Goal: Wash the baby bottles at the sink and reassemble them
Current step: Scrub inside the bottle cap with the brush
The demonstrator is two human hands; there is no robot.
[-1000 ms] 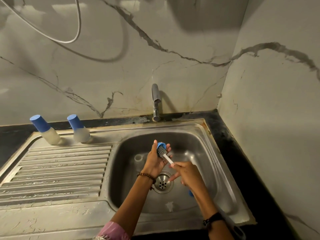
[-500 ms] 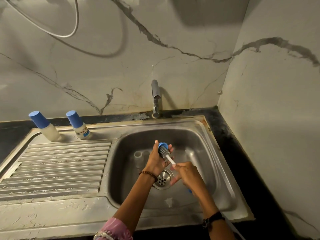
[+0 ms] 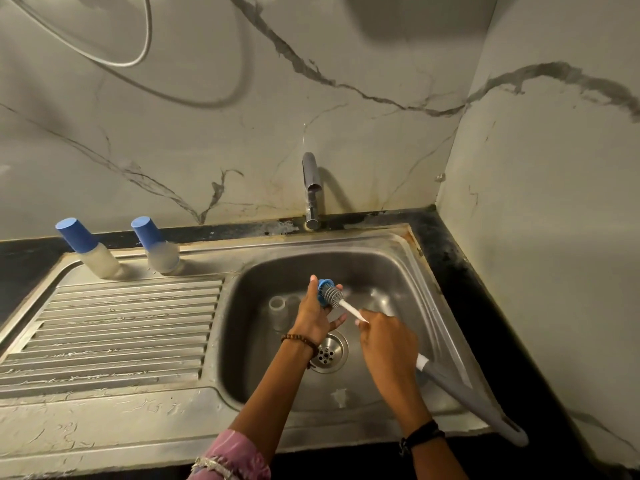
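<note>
Your brush (image 3: 334, 296) scrubs a blue ring (image 3: 324, 288) over the sink (image 3: 408, 271).
Your left hand (image 3: 313, 315) grips the ring, your right hand (image 3: 386, 341) the brush; a clear bottle (image 3: 277, 311) lies in the basin.

pink sleeve (image 3: 231, 457), brown bead bracelet (image 3: 300, 340), black wristband (image 3: 420, 435)

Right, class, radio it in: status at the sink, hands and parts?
Left hand grips blue bottle ring. Right hand holds brush, bristles in the ring. Clear bottle lies in basin. Nothing blocking.
</note>
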